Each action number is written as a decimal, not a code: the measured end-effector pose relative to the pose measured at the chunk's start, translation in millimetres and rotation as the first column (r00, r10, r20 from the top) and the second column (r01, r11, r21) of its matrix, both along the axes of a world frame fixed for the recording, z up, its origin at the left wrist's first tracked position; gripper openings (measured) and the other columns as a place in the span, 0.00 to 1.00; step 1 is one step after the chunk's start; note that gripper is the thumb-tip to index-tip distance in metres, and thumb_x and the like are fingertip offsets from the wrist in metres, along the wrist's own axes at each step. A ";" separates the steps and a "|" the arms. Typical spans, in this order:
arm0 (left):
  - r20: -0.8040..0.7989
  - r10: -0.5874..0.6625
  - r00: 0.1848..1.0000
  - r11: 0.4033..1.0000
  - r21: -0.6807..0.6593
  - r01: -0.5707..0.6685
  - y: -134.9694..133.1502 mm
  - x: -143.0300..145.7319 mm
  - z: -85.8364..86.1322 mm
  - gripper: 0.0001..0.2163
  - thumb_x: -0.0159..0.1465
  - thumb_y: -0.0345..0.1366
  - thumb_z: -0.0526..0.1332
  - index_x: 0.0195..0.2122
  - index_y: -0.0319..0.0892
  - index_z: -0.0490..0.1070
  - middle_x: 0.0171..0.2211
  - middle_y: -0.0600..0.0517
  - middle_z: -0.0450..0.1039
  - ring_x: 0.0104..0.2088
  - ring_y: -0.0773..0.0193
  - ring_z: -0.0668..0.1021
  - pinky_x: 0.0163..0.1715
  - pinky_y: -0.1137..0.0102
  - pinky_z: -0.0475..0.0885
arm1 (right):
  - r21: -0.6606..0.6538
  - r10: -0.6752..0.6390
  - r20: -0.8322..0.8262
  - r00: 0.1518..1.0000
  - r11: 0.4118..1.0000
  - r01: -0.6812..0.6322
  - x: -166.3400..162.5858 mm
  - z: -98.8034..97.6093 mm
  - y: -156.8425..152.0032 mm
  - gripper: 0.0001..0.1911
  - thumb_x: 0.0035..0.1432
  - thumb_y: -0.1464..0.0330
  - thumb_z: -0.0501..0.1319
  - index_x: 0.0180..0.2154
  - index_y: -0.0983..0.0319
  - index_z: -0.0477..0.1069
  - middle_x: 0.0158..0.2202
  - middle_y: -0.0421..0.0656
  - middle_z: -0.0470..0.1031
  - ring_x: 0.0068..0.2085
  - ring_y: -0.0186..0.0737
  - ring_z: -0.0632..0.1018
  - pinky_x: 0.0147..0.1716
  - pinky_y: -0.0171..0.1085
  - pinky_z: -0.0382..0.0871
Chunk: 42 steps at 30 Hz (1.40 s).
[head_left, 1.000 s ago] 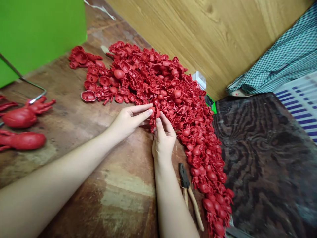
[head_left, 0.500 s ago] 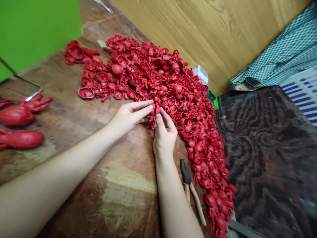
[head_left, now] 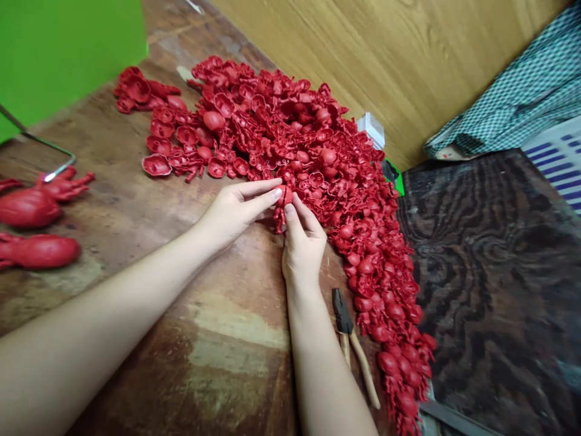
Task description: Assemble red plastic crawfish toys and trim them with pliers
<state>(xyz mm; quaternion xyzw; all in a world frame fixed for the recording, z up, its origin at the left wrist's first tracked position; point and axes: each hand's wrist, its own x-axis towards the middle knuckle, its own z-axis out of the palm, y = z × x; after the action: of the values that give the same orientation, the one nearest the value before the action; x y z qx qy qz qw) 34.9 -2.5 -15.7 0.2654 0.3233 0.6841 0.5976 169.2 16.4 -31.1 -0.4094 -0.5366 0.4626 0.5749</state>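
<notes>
The left hand [head_left: 233, 212] and right hand [head_left: 304, 245] still pinch a little red part [head_left: 285, 195], their fingers [head_left: 294, 219] clamped on it, by the big red pile [head_left: 318, 139].

One camera, worn on the person's head, looks forward and steeply down from just behind the hands. It sits close: the left hand [head_left: 233, 212] and right hand [head_left: 304, 245] fill the centre, with the left forearm [head_left: 113, 293] entering from 8 o'clock and the right forearm [head_left: 327, 369] from 6 o'clock. The wooden counter [head_left: 227, 327] tilts across the frame, its far edge running from 12 toward 4 o'clock.
</notes>
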 end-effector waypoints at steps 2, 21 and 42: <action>0.003 -0.002 1.000 1.000 0.005 0.002 0.2 0.0 -0.8 0.17 0.56 0.40 0.79 0.47 0.45 0.86 0.45 0.47 0.87 0.44 0.58 0.86 0.54 0.58 0.80 | 0.002 0.005 -0.005 1.000 1.000 -0.005 0.2 -0.2 0.0 0.15 0.61 0.64 0.71 0.50 0.58 0.84 0.52 0.42 0.86 0.55 0.45 0.85 0.67 0.54 0.72; -0.012 -0.012 1.000 1.000 -0.005 0.011 -0.8 -0.4 1.2 0.21 0.52 0.43 0.81 0.46 0.43 0.86 0.44 0.46 0.87 0.50 0.51 0.86 0.61 0.52 0.77 | 0.048 -0.040 0.082 0.996 0.998 0.036 3.4 3.5 -1.4 0.13 0.58 0.66 0.72 0.47 0.58 0.85 0.49 0.40 0.88 0.52 0.45 0.86 0.66 0.54 0.74; -0.143 -0.015 0.990 1.000 0.022 0.018 -0.5 -3.3 -0.7 0.19 0.49 0.43 0.82 0.39 0.42 0.85 0.44 0.46 0.87 0.44 0.57 0.86 0.57 0.57 0.78 | 0.138 0.003 0.209 0.978 0.990 -0.032 7.2 11.3 -6.0 0.17 0.62 0.60 0.70 0.51 0.60 0.82 0.52 0.46 0.86 0.53 0.45 0.85 0.63 0.49 0.75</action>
<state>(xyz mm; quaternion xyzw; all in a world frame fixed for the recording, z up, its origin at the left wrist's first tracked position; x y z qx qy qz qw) 31.6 -3.0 -16.5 0.3234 0.3549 0.6621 0.5754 176.4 10.4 -19.8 -0.4092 -0.6287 0.3832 0.5390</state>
